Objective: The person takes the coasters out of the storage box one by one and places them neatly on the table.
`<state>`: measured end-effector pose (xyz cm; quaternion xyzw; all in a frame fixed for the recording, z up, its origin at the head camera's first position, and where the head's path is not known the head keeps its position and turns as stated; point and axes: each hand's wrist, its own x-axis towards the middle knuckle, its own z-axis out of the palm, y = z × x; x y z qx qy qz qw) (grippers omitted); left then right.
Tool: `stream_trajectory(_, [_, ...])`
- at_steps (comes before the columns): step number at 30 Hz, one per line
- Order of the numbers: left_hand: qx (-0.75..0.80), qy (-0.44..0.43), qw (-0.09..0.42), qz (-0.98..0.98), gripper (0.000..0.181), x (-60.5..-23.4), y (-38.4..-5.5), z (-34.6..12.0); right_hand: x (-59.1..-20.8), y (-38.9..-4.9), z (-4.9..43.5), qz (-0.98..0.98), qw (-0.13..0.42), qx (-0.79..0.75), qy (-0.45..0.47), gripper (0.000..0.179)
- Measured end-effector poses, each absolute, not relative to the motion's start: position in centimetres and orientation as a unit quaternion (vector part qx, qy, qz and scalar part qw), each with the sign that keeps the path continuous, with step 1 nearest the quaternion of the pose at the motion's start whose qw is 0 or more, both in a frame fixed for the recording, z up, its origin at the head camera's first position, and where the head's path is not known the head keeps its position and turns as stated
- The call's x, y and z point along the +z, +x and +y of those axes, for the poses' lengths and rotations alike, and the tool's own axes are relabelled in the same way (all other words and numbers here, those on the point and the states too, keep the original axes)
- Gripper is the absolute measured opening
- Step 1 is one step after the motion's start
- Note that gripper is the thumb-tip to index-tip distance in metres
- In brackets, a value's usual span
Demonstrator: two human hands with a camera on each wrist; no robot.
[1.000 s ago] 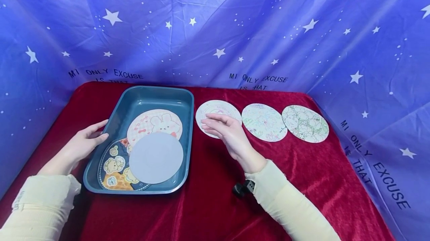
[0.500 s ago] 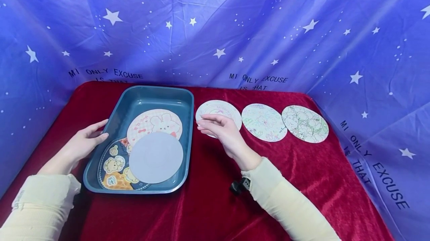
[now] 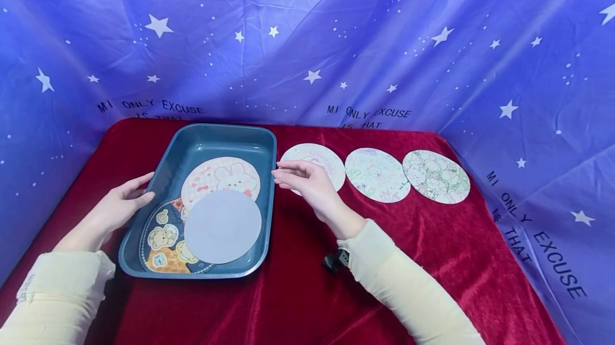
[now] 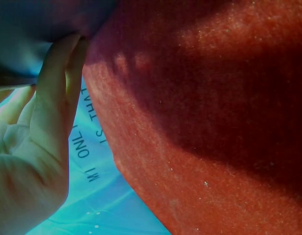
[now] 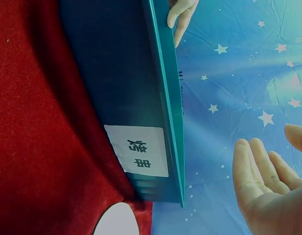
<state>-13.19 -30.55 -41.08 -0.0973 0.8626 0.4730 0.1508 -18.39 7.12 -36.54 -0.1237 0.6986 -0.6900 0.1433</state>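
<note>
A deep teal tray (image 3: 223,135) lies on the left of the table. Inside are a pink-and-white rabbit disc (image 3: 226,177), a dark disc (image 3: 156,254) with bear pictures, and a plain grey disc (image 3: 223,227) overlapping both. My left hand (image 3: 112,209) holds the tray's left rim between thumb and fingers; in the left wrist view, fingertips touch the outer wall. Beside the right rim is my right hand (image 3: 314,190), its fingers loosely extended with nothing in them. The right wrist view shows those fingers apart from the wall. Under this hand a pink-printed disc (image 3: 312,150) is partly hidden.
Right of the pink-printed disc lie a pale pastel disc (image 3: 377,174) and a green-patterned disc (image 3: 436,177). Red velvet cloth (image 3: 288,291) covers the table. A starry blue drape (image 3: 288,56) hangs behind it. The tray's outer wall bears a white label (image 5: 141,152).
Leftward, the right hand has moved from over the pink-printed disc to the tray's right rim. The left hand, tray and discs keep their places.
</note>
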Motion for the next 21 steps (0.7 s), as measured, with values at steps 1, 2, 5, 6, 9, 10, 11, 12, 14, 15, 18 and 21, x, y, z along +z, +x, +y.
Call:
stream_trajectory(1, [0.473,-0.097,0.15,0.863,0.069,-41.1,-13.2,-30.6,-36.6,-18.4,7.0,0.698,0.144,-0.69,-0.125,0.039])
stream_trajectory(2, [0.472,-0.097,0.15,0.863,0.069,-41.1,-13.2,-30.5,-36.6,-18.4,6.9,0.698,0.144,-0.689,-0.128,0.039])
stream_trajectory(5, [0.472,-0.095,0.148,0.864,0.069,-41.0,-13.1,-30.5,-36.8,-18.4,6.7,0.699,0.144,-0.688,-0.134,0.038])
stream_trajectory(6, [0.471,-0.095,0.148,0.864,0.069,-41.0,-13.1,-30.5,-36.8,-18.4,6.6,0.699,0.145,-0.688,-0.134,0.037])
stream_trajectory(9, [0.47,-0.094,0.146,0.865,0.069,-41.0,-13.1,-30.5,-36.9,-18.3,6.4,0.702,0.146,-0.683,-0.135,0.038])
stream_trajectory(10, [0.47,-0.094,0.146,0.865,0.069,-41.0,-13.1,-30.5,-36.9,-18.2,6.3,0.703,0.147,-0.682,-0.135,0.038])
stream_trajectory(11, [0.47,-0.094,0.146,0.865,0.069,-41.0,-13.1,-30.5,-36.9,-18.2,6.3,0.705,0.148,-0.68,-0.135,0.038])
stream_trajectory(12, [0.47,-0.094,0.145,0.865,0.069,-41.1,-13.1,-30.5,-37.0,-18.2,6.2,0.707,0.148,-0.678,-0.135,0.038])
stream_trajectory(14, [0.47,-0.093,0.144,0.866,0.068,-41.1,-13.1,-30.5,-37.0,-18.2,6.1,0.712,0.149,-0.672,-0.136,0.037])
stream_trajectory(15, [0.47,-0.092,0.143,0.866,0.069,-41.1,-13.1,-30.5,-37.1,-18.2,6.1,0.715,0.149,-0.669,-0.137,0.037])
stream_trajectory(18, [0.474,-0.094,0.146,0.863,0.07,-41.1,-13.1,-30.6,-37.1,-18.1,5.9,0.723,0.148,-0.66,-0.14,0.037])
stream_trajectory(21, [0.478,-0.098,0.154,0.859,0.072,-41.1,-13.2,-30.7,-37.1,-18.0,5.7,0.733,0.145,-0.65,-0.141,0.037])
